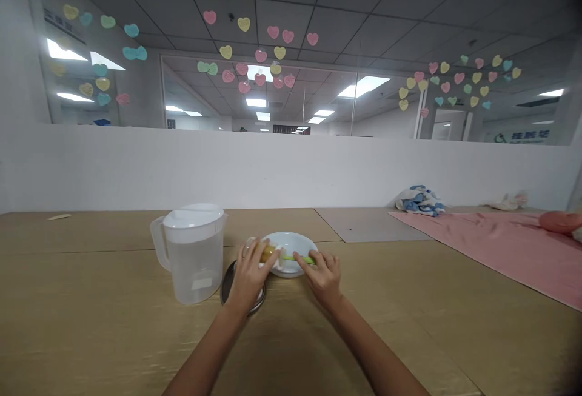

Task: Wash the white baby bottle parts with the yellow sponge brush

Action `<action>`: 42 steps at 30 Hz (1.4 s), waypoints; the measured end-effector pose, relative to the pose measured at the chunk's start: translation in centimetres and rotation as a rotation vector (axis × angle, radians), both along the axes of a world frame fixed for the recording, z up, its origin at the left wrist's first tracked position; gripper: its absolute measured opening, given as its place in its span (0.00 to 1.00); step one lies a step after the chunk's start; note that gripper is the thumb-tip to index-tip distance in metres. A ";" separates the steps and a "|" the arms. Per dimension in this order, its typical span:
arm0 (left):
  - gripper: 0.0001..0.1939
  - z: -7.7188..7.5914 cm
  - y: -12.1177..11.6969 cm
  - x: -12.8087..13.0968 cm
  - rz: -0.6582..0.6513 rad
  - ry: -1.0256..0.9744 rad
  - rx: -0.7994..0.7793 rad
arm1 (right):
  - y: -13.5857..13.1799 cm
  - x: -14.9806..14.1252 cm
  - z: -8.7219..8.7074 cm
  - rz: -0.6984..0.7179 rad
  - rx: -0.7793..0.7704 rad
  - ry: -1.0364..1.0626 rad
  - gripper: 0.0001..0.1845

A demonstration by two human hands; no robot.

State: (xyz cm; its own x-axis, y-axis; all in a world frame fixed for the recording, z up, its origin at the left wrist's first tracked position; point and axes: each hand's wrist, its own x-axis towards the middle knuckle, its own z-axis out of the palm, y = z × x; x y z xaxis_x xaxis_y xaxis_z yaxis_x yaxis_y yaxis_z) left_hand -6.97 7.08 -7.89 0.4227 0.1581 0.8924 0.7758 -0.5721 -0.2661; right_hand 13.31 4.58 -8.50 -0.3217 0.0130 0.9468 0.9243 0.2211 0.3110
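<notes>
My left hand [249,275] is closed around a small yellowish object [267,253] held at the near rim of a white bowl [297,242]. My right hand [322,272] pinches a thin green stick-like tool [300,258] that points left towards that object. Both hands meet just in front of the bowl on the wooden table [113,323]. A round metal lid or dish [226,287] lies under my left hand, partly hidden. What the yellowish object is I cannot make out.
A translucent plastic pitcher [193,253] with a white lid stands left of my hands. A pink cloth [495,244] covers the table's right side, with a blue-white bundle [419,199] behind it. A white partition wall [291,165] runs along the back.
</notes>
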 end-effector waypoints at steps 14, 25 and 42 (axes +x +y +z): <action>0.24 0.3 1.6 -1.0 0.202 0.000 -0.059 | 1.7 4.6 0.4 -0.083 -0.080 0.013 0.18; 0.17 0.0 1.4 -0.6 0.051 -0.209 -0.206 | 2.9 6.8 -0.8 -0.561 -0.937 0.812 0.18; 0.28 -2.4 -2.7 2.9 -0.336 -0.268 -0.632 | 3.6 6.1 -2.4 -0.321 -1.270 0.676 0.25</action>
